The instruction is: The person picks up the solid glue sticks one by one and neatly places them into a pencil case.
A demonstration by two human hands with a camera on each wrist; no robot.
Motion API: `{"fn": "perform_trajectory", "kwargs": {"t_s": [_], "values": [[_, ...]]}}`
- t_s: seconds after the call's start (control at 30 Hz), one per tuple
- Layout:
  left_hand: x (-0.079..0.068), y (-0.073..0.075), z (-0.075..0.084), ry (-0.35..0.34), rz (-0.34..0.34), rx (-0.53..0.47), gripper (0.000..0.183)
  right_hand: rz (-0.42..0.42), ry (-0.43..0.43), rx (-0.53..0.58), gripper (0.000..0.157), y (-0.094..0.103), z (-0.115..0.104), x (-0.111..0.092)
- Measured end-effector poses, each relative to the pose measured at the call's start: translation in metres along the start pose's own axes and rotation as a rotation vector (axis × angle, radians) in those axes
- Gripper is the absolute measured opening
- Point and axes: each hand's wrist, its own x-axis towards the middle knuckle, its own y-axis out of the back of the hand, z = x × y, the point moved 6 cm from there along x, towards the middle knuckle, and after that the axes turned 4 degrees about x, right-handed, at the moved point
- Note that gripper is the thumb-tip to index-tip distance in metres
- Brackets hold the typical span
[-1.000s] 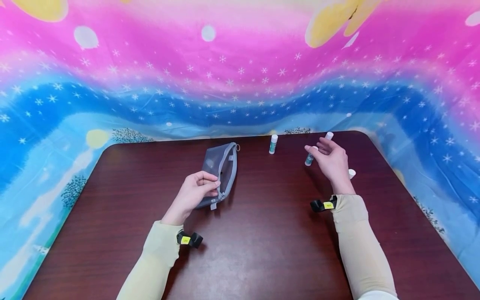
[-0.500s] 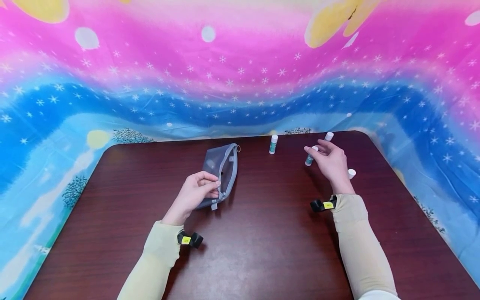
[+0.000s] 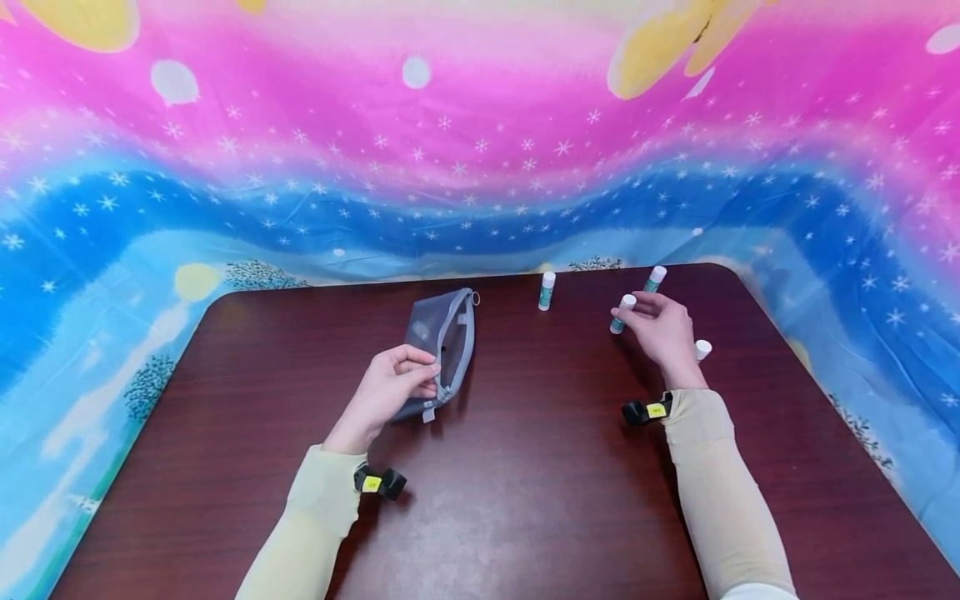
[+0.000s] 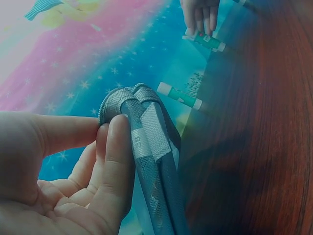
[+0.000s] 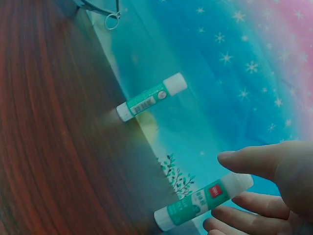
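Note:
My left hand (image 3: 386, 387) pinches the zipped rim of a grey mesh pouch (image 3: 427, 321) between thumb and fingers. The pouch's mouth gapes toward the right, and a small fabric tab (image 4: 155, 132) shows near the grip. Over to the right, my right hand (image 3: 663, 329) has its thumb and fingers about the white cap of a green-and-white glue stick (image 5: 198, 203), which stands upright on the table. In the right wrist view the cap fills the space between thumb and forefinger.
Another glue stick (image 3: 547, 292) stands between pouch and right hand. One more glue stick (image 3: 656, 280) is behind the right hand, and a white cap (image 3: 702, 349) shows beside its wrist. A printed cloth (image 3: 465, 192) hangs along the back of the brown table (image 3: 480, 492).
My right hand has come down slightly, its thumb and fingers now about the glue stick's cap. The left hand and pouch stay put.

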Motion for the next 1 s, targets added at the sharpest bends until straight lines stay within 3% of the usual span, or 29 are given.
{"fn": "perform_trajectory", "kwargs": {"t_s": [0.47, 1.0], "values": [[0.000, 0.000, 0.001, -0.008, 0.012, -0.009, 0.021, 0.026, -0.022, -0.051, 0.045, 0.000, 0.015, 0.007], [-0.001, -0.001, 0.001, 0.004, 0.007, 0.008, 0.021, 0.017, -0.016, -0.061, 0.041, -0.005, 0.022, 0.010]]}}
